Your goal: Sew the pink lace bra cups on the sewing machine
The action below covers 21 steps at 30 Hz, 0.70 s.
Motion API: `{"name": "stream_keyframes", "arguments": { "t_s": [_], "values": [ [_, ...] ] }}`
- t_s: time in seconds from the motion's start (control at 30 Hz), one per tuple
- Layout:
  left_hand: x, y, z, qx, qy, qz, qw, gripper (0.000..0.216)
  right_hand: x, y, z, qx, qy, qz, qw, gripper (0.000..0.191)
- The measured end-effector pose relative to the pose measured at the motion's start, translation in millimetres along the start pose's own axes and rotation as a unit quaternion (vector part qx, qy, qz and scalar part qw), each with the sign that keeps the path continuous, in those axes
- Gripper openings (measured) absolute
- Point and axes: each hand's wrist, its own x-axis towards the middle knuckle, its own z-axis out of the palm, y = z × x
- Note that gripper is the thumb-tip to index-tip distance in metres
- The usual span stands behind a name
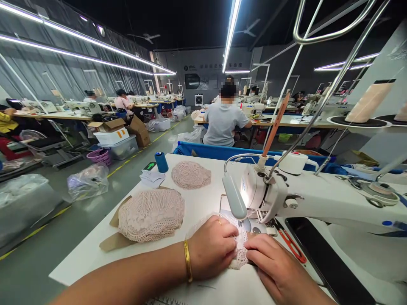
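Pale pink lace fabric [239, 256] lies at the sewing machine [288, 199], just in front of its needle area, which is lit by a small lamp [234, 197]. My left hand [212, 245], with a gold bangle at the wrist, is closed with bent fingers on the lace's left part. From the right, my right hand [270, 258] pinches the lace's edge, thumb hidden. A stack of lace pieces [151, 214] rests on brown card to the left. Behind it lies a second lace piece [190, 174].
A blue thread cone [161, 162] stands beside some paper slips [152, 178]. Red-handled thread snips [292, 245] and a black phone [327, 258] lie right of my right hand. A person in a grey shirt [223, 123] sits ahead. Boxes and bags line the aisle at left.
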Motion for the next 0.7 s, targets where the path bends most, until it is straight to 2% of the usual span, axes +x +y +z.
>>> {"name": "stream_keyframes", "arguments": {
  "t_s": [0.17,0.23,0.33,0.47,0.7],
  "values": [
    [2.4,3.3,-4.0,0.022,-0.032,0.006,0.999,0.015,3.0,-0.7,-2.7,-0.012,0.002,-0.008,1.000,0.027],
    [2.1,4.2,-4.3,0.023,-0.026,0.002,0.999,0.014,3.0,-0.8,-2.4,-0.011,0.006,-0.008,1.000,0.027],
    [-0.2,4.3,-1.5,0.009,-0.021,0.008,1.000,0.015,2.4,-0.8,-2.2,-0.017,0.007,-0.009,1.000,0.027],
    [-2.5,3.3,3.4,-0.002,-0.045,0.012,0.999,0.014,2.5,-0.1,-2.0,-0.014,0.014,-0.013,1.000,0.029],
    [-2.3,0.7,3.7,-0.001,-0.044,0.004,0.999,0.012,-4.7,6.2,3.8,-0.034,-0.022,-0.001,0.999,0.035]
  ]
}}
